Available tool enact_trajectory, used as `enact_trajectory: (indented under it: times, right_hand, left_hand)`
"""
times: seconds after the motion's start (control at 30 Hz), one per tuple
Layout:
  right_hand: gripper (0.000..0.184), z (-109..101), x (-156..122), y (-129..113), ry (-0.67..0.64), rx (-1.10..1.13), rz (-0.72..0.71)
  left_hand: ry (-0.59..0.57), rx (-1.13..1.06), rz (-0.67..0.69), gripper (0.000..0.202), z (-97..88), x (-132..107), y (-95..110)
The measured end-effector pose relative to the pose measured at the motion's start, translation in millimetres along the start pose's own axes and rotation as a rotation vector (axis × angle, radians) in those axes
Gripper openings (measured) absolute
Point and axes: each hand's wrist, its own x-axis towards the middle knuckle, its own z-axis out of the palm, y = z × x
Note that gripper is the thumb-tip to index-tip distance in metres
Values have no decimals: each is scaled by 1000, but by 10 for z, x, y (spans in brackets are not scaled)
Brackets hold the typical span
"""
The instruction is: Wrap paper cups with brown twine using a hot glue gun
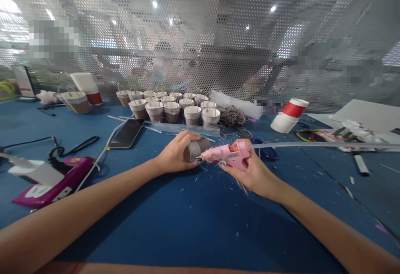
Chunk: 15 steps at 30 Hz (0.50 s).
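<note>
In the middle of the view my left hand (175,153) is wrapped round a small grey-brown cup (195,149), tilted on its side. My right hand (258,174) grips a pink glue gun (229,155) by its handle. The gun's nozzle tip is at the cup's lower side; whether it touches cannot be made out. A long translucent glue stick (312,144) sticks out from the back of the gun to the right. My left fingertips are partly hidden behind the cup.
Several small cups with cord handles (171,111) stand behind my hands. A phone (127,134) and a purple power strip (56,182) lie left. Tangled twine (231,116), blue-handled scissors (267,152) and stacked red-and-white paper cups (290,116) are to the right. Scraps dot the blue table (200,232).
</note>
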Motion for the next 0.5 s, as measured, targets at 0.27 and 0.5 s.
enact_trajectory:
  times: [0.27, 0.5]
  right_hand:
    - [41, -47, 9, -102, -137, 203, 128]
    - [42, -33, -19, -119, -149, 142, 165]
  left_hand:
    - [-4, 3, -20, 61, -11, 8, 11]
    - [1, 6, -24, 58, -14, 17, 22]
